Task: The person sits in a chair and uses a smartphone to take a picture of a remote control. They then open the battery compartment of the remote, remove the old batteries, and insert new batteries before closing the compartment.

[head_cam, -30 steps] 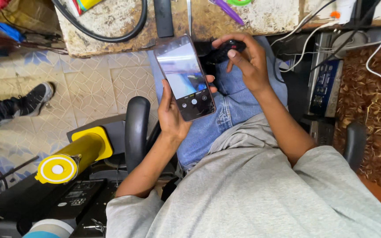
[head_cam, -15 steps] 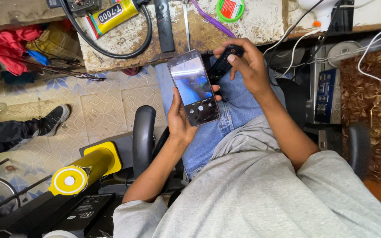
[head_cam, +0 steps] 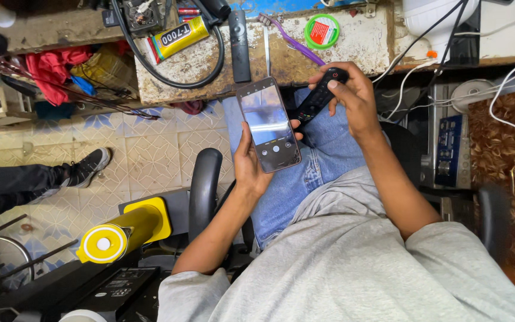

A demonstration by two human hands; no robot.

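Two hands, two devices: you sit with both held over your lap, just near of the bench edge.
Workbench (head_cam: 359, 45): worn, stained top across the far side; its left and right ends are cut off by the frame.
Your lap: blue jeans (head_cam: 329, 161) and a grey shirt (head_cam: 353, 268) fill the near right; the chair under you is mostly hidden, only a black armrest (head_cam: 205, 185) shows at left.
Yellow cylinder (head_cam: 120, 232): near left, on dark equipment that is too shadowed to make out.
Another person: only a dark trouser leg and a black shoe (head_cam: 87, 169) show at the left edge, on the tiled floor.
Left hand (head_cam: 250, 167): fingers wrapped around the smartphone (head_cam: 268, 124) from behind, so most are hidden; the thumb lies along its left edge. Screen is lit, details blurred.
Right hand (head_cam: 356, 98): fingers curled around the black remote (head_cam: 320, 95), thumb pressed on its far end; its near end touches or sits just beside the phone's right edge, you cannot tell which.
Bench clutter: black cable loop (head_cam: 174, 74), yellow glue tube (head_cam: 180, 37), second dark remote (head_cam: 239, 45), purple toothbrush (head_cam: 293, 42), green round tin (head_cam: 322, 31); white wires trail off at right.
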